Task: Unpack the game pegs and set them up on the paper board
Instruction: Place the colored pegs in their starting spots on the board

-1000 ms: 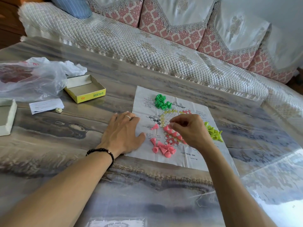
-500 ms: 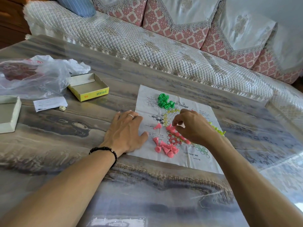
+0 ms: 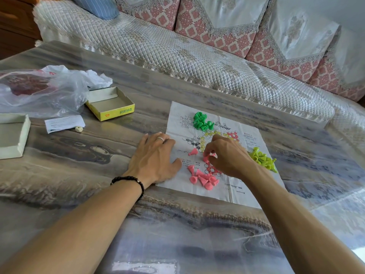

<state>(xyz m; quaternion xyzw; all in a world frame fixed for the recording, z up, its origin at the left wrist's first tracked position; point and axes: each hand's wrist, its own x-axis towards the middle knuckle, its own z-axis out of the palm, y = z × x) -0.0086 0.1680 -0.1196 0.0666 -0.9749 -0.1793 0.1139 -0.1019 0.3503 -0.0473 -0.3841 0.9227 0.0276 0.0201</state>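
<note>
A white paper board [image 3: 235,186] printed with a star pattern lies on the table. My left hand [image 3: 155,159] rests flat on the board's left edge, fingers straight. My right hand [image 3: 229,157] hovers over the board's middle and pinches a pink peg [image 3: 206,157] between thumb and fingertips, hiding the pegs under it. A loose heap of pink pegs [image 3: 201,177] lies near the board's front. One pink peg [image 3: 193,151] lies alone to the left. Dark green pegs [image 3: 201,121] are piled at the far edge, and lime pegs [image 3: 262,159] at the right.
An open yellow box [image 3: 110,104] sits at the back left, next to a crumpled clear plastic bag [image 3: 39,89]. A white box lid [image 3: 11,133], a paper slip [image 3: 64,123] and a small die [image 3: 79,129] lie at the left. A quilted sofa [image 3: 177,52] runs behind the table.
My right hand has shifted slightly and lowered onto the row of pink pegs at the board's middle. My left hand has stayed on the paper's edge. The camera has moved a little.
</note>
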